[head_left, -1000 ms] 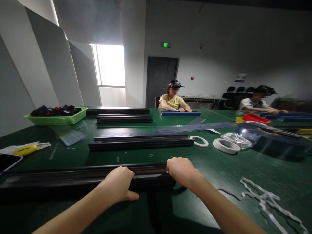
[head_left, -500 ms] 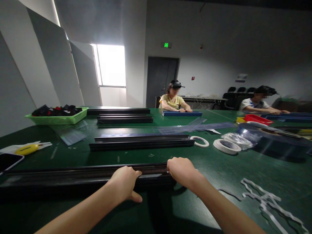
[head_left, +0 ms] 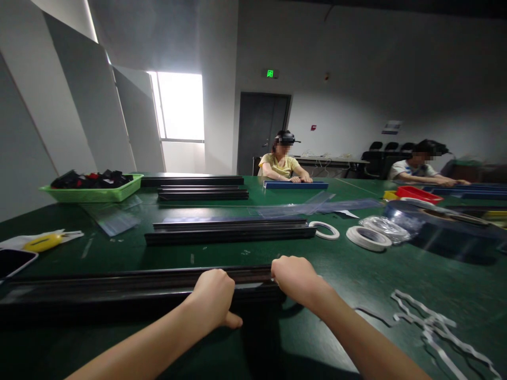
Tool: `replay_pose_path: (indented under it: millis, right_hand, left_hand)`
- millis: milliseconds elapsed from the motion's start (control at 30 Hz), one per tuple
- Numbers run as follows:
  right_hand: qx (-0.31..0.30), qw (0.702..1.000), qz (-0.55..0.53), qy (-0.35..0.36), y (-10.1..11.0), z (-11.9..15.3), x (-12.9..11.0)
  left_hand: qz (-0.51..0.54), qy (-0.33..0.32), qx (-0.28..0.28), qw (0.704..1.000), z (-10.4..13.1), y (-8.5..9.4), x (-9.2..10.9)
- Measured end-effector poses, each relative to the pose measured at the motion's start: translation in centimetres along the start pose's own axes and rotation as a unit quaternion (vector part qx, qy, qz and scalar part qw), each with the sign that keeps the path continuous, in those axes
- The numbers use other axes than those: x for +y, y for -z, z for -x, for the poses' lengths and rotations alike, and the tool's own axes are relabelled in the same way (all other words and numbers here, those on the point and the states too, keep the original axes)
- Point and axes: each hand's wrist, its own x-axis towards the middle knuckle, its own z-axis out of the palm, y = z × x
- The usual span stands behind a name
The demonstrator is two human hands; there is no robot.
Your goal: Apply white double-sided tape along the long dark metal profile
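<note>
A long black channel profile [head_left: 119,290] lies across the near side of the table, its right end close to my hands. My left hand [head_left: 214,298] is curled over the profile short of that end, fingers bent down into it and thumb sticking out on the near side. At the right end, my right hand [head_left: 295,277] is closed with its fingers bent over the profile; its fingertips are hidden. A pale strip [head_left: 253,285] shows along the profile between the two hands.
More black profiles [head_left: 229,235] lie beyond. Rolls of white tape [head_left: 368,240] and a large film roll [head_left: 455,235] sit right, above crumpled white strips [head_left: 435,322]. A green basket [head_left: 95,195], yellow-handled tool [head_left: 43,243] and phone [head_left: 16,262] are left. Two people work across the table.
My left hand has slid a little to the right along the profile, toward my right hand, and its fingers are more curled in. My right hand stays in place.
</note>
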Motion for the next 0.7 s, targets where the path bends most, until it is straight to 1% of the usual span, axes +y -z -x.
replay_pose_path:
  millis: [100, 200, 367, 700]
  right_hand:
    - [-0.002, 1.0, 0.0, 0.0, 0.01, 0.01, -0.03]
    - [-0.006, 1.0, 0.0, 0.0, 0.32, 0.12, -0.17]
    - [-0.013, 1.0, -0.001, -0.002, 0.71, 0.26, -0.31]
    - [-0.018, 1.0, 0.0, -0.009, 0.5, 0.03, -0.27]
  left_hand:
    - [-0.022, -0.016, 0.013, 1.0, -0.22, 0.04, 0.51]
    - [-0.027, -0.022, 0.012, 0.999, -0.35, 0.0, 0.59]
    - [0.003, -0.005, 0.006, 1.0, -0.39, -0.12, 0.42]
    - [0.026, -0.025, 0.046, 0.998, -0.67, -0.38, 0.17]
